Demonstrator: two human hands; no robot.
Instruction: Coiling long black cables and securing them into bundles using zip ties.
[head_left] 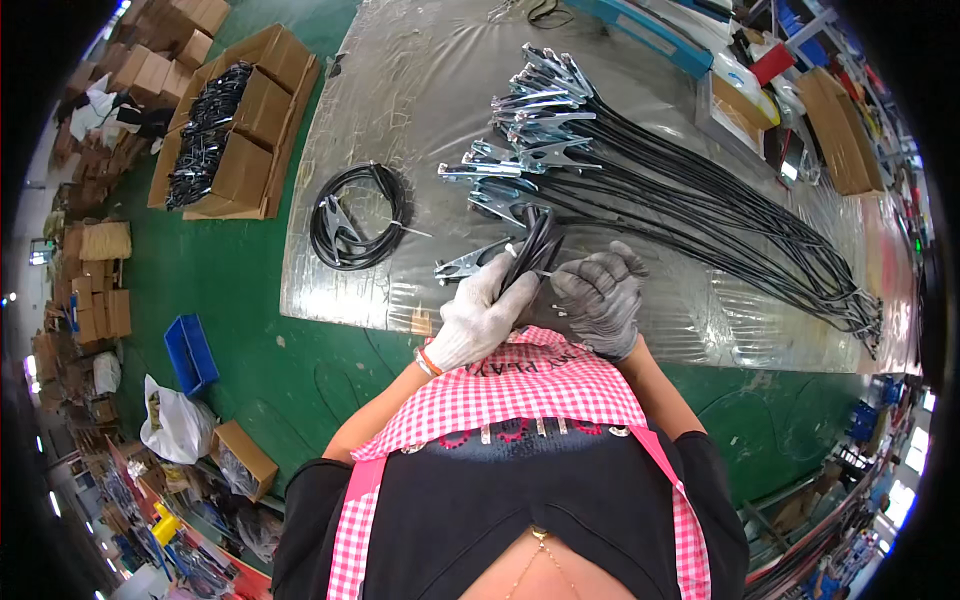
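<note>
My left hand, in a whitish work glove, is closed round a coiled black cable at the table's near edge. A silver clamp lies just beyond this hand. My right hand, in a greyer glove, is closed beside the coil. A thin white cable tie runs from the coil to its fingers. Left of my hands lies a finished-looking round coil of black cable with a clamp inside and a white tie tail sticking out. Beyond, several black cables with silver clamps lie in a fanned bundle.
The table has a shiny plastic cover. On the green floor to the left stand open cardboard boxes of black coils, a blue bin and a white sack. A blue tray and another carton sit at the far right.
</note>
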